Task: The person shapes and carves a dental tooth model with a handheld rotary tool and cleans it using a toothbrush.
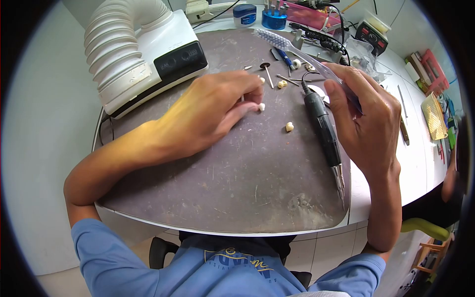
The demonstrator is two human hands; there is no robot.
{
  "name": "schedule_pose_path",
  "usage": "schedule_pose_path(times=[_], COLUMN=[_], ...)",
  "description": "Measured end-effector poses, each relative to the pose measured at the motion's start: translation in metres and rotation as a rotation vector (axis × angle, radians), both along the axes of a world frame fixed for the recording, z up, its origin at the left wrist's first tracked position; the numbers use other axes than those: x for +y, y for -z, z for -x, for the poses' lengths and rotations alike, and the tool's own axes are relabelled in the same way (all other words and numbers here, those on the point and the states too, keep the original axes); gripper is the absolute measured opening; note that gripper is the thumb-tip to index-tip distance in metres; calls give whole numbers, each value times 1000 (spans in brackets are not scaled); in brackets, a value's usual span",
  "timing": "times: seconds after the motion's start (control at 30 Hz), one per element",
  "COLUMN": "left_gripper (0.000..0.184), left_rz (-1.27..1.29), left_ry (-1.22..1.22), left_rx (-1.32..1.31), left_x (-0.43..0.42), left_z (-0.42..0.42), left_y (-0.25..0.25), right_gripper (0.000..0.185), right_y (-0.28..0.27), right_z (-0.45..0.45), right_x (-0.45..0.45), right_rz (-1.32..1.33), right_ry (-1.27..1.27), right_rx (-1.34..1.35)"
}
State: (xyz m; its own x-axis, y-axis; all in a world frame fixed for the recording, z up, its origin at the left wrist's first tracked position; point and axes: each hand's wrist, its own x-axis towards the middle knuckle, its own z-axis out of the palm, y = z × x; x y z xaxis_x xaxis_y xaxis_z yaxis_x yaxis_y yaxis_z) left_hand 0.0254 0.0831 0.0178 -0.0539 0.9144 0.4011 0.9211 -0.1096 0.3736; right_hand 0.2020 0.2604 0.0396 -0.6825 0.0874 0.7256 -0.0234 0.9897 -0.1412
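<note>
My left hand [215, 106] is over the upper middle of the grey mat [222, 188], its fingers closed, with a small white tooth-shaped piece [261, 107] at its fingertips. Another pale piece shows just above those fingers. My right hand [368, 111] grips a clear toothbrush [297, 49], bristle end raised toward the upper left. Between the hands, a tooth-shaped piece [289, 126] lies on the mat, and a yellowish piece [282, 84] sits farther back. A black handpiece [322, 123] with a metal tip lies left of my right hand.
A white machine [173, 54] with a ribbed hose stands at the back left. Behind the mat are a blue-lidded jar [245, 16], a blue bur holder [274, 19] and a pink tray. Small tools lie near the mat's back. Part of another person shows at far right.
</note>
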Motion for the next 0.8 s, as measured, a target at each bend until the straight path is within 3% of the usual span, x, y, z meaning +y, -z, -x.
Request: schedule_pose_path(times=[0.27, 0.33, 0.47, 0.53, 0.57, 0.63, 0.8], left_gripper=[15, 16, 15, 13, 13, 13, 16], left_rz=[-67, -52, -84, 121, 112, 155, 16], left_ry=[-49, -71, -69, -87, -94, 34, 112], left_rx=[-34, 88, 4, -629, -626, -1225, -1339], left_x=[-14, -10, -24, -42, -49, -63, -72], left_z=[-2, -1, 0, -2, 0, 4, 16], left_y=[16, 18, 13, 0, 2, 7, 19], right_gripper=[17, 17, 17, 17, 17, 17, 22], right_y=[0, -2, -1, -3, -5, -8, -9], right_z=[3, 3, 6, 11, 14, 21, 55], right_x=[-10, -15, -20, -22, -25, -32, -47], right_rz=[62, 49, 151, 201, 203, 210, 145], right_ry=[83, 90, 107, 78, 85, 89, 68], right_rx=[-59, -53, -85, -53, -109, -162, -410])
